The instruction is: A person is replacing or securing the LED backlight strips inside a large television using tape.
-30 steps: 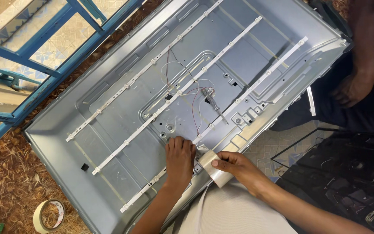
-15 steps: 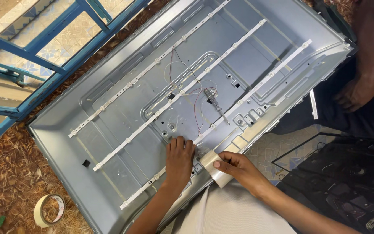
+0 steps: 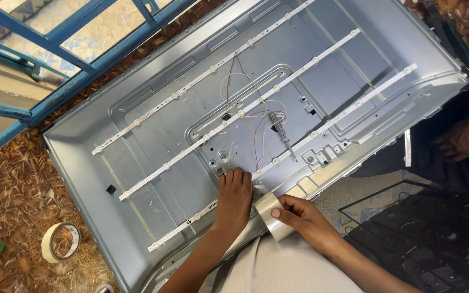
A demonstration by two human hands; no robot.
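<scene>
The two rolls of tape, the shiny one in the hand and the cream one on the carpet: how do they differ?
The shiny silvery tape roll is gripped by the right hand at the edge of the grey metal panel; the cream tape roll lies flat and untouched on the brown patterned carpet. The silvery one looks wider and reflective, the cream one narrower and matte. Both are round rolls.

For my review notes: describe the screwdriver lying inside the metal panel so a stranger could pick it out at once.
Start at the big grey metal back panel on the floor. Near its middle, among thin loose wires between the two lower white LED strips, lies the screwdriver. It alone has a clear handle and slim shaft, unfastened and angled.
</scene>
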